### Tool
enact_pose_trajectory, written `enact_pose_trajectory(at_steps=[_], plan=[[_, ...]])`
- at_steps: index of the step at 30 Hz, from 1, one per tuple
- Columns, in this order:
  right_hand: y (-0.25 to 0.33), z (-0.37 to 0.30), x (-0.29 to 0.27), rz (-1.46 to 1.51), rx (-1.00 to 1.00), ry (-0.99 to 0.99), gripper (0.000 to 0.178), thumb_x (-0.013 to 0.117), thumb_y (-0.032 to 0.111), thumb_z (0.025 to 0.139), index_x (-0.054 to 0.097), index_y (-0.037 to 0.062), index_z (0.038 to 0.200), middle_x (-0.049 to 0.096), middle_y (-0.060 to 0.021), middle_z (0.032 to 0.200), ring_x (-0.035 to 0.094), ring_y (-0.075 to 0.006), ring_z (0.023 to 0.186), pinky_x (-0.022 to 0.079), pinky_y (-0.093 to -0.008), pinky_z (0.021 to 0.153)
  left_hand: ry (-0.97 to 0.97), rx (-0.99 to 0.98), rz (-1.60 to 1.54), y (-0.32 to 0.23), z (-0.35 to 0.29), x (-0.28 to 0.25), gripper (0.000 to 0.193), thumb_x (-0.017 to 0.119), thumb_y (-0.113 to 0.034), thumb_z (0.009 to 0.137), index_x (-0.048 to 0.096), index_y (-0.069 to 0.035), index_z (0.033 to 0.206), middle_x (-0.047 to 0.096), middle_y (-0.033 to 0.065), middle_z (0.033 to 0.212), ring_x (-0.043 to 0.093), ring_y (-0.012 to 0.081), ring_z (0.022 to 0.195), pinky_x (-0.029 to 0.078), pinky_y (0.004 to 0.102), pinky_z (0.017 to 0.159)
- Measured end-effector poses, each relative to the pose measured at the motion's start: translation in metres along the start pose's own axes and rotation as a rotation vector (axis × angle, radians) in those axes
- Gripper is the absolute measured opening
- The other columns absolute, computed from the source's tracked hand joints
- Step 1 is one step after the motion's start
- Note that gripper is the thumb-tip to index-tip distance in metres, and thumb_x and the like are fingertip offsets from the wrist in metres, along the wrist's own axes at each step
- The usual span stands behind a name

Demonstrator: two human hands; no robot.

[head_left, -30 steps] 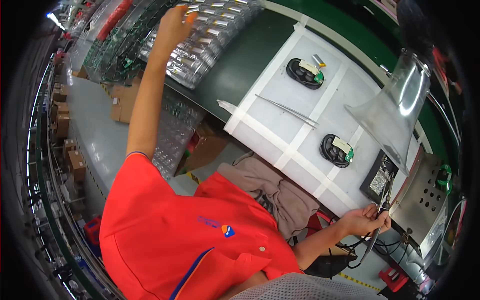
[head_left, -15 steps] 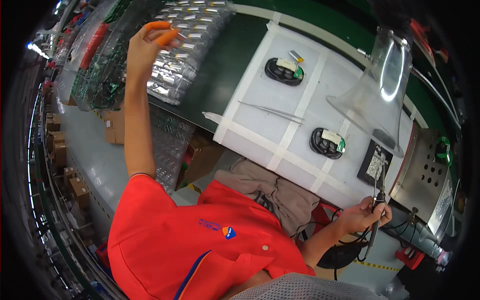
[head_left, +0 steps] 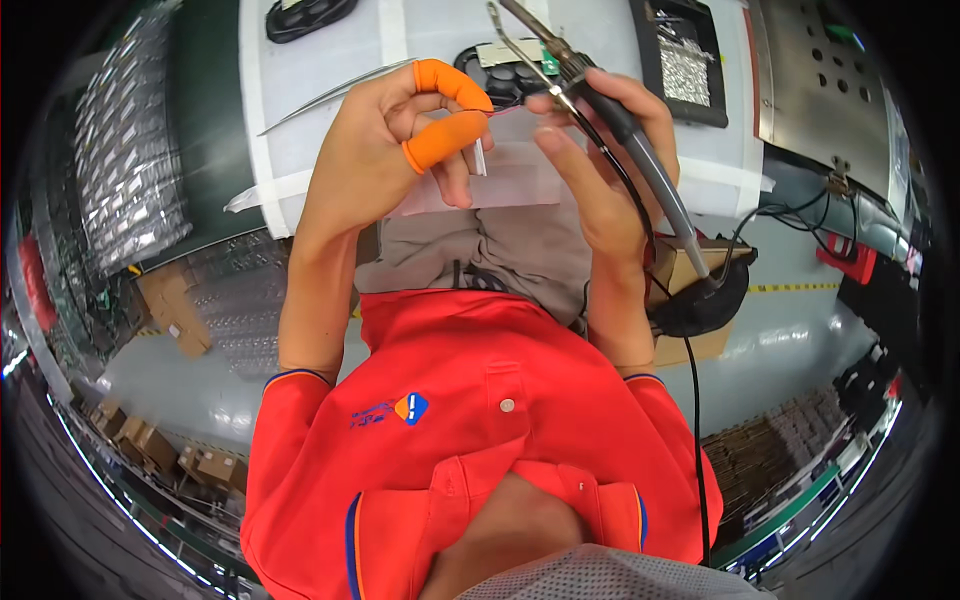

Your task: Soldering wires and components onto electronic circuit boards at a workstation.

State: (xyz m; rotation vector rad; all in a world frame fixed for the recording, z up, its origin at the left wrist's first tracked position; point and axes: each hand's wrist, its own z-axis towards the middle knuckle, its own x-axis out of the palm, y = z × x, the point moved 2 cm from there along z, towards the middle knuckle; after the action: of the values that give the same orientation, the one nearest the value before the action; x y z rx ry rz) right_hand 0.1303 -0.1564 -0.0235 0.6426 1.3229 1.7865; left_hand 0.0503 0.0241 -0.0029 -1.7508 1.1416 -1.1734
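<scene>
Orange finger cots cover the thumb and index finger of my left hand [head_left: 370, 155]. It pinches a small flat battery [head_left: 480, 158], seen edge-on, with thin wires [head_left: 508, 109] running toward my right fingertips. My right hand [head_left: 612, 205] is closed around a soldering iron [head_left: 648, 160], its tip end pointing up and left past the top edge. A thin metal tube runs beside the iron. Just beyond my hands lies a black oval housing [head_left: 505, 80] with a green circuit board, partly covered by the iron. Whether my right fingertips touch the wires, I cannot tell.
Tweezers [head_left: 335, 97] lie on the taped white mat [head_left: 420, 22]. Another black housing [head_left: 308, 16] sits at the far left. A black tray [head_left: 652, 62] of silvery material stands right, beside a perforated metal box [head_left: 825, 90]. Clear trays of silver cells [head_left: 130, 150] lie left.
My left hand has come from the trays of silver cells to in front of me, now holding a battery. My right hand has raised the soldering iron toward it. The view has shifted.
</scene>
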Motion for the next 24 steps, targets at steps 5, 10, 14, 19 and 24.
enact_pose_trajectory(at_steps=[5, 10, 14, 19, 24], plan=[[0.003, -0.008, 0.0, 0.128, 0.169, -0.144, 0.052, 0.07, -0.011, 0.081, 0.048, -0.0028, 0.127, 0.067, -0.0169, 0.101, 0.068, -0.0195, 0.094, 0.054, -0.0274, 0.078, 0.042, 0.108, 0.105, 0.015, 0.001, 0.015, 0.012, 0.062, -0.001, 0.091, 0.058, 0.005, 0.101, 0.065, 0.012, 0.08, 0.065, 0.0157, 0.057, 0.052, 0.0249, 0.053], [-0.001, -0.008, -0.004, 0.125, 0.115, -0.221, 0.051, 0.07, -0.013, 0.08, 0.049, -0.0032, 0.125, 0.062, -0.011, 0.098, 0.067, -0.0182, 0.089, 0.055, -0.0268, 0.075, 0.042, 0.121, 0.187, 0.011, 0.003, 0.024, 0.013, 0.061, -0.001, 0.093, 0.058, 0.006, 0.104, 0.066, 0.0124, 0.08, 0.066, 0.0154, 0.06, 0.052, 0.0253, 0.056], [-0.001, -0.006, -0.004, 0.121, 0.113, -0.238, 0.054, 0.07, -0.014, 0.079, 0.048, -0.0029, 0.127, 0.06, -0.0096, 0.099, 0.067, -0.0169, 0.088, 0.054, -0.0269, 0.073, 0.017, 0.087, 0.239, 0.005, 0.007, 0.026, 0.016, 0.063, -0.005, 0.093, 0.06, 0.006, 0.104, 0.066, 0.0105, 0.076, 0.065, 0.0139, 0.06, 0.052, 0.0246, 0.057], [0.005, -0.003, -0.018, -0.162, 0.069, -0.286, 0.032, 0.07, -0.003, 0.085, 0.058, -0.0026, 0.114, 0.062, -0.0079, 0.093, 0.062, -0.0122, 0.081, 0.052, -0.0239, 0.07, -0.069, 0.096, 0.617, -0.024, 0.028, 0.026, 0.015, 0.067, -0.008, 0.091, 0.065, 0.004, 0.1, 0.068, 0.0082, 0.079, 0.062, 0.0117, 0.067, 0.05, 0.0246, 0.062], [-0.011, -0.005, -0.032, -0.006, 0.016, -0.523, 0.011, 0.059, 0.001, 0.084, 0.055, -0.0007, 0.094, 0.057, -0.0069, 0.081, 0.053, -0.0088, 0.068, 0.048, -0.0219, 0.066, -0.053, 0.321, 1.059, -0.043, 0.052, 0.034, 0.013, 0.064, -0.008, 0.082, 0.064, 0.005, 0.086, 0.059, 0.0188, 0.085, 0.057, 0.0338, 0.077, 0.045, 0.0389, 0.07]])
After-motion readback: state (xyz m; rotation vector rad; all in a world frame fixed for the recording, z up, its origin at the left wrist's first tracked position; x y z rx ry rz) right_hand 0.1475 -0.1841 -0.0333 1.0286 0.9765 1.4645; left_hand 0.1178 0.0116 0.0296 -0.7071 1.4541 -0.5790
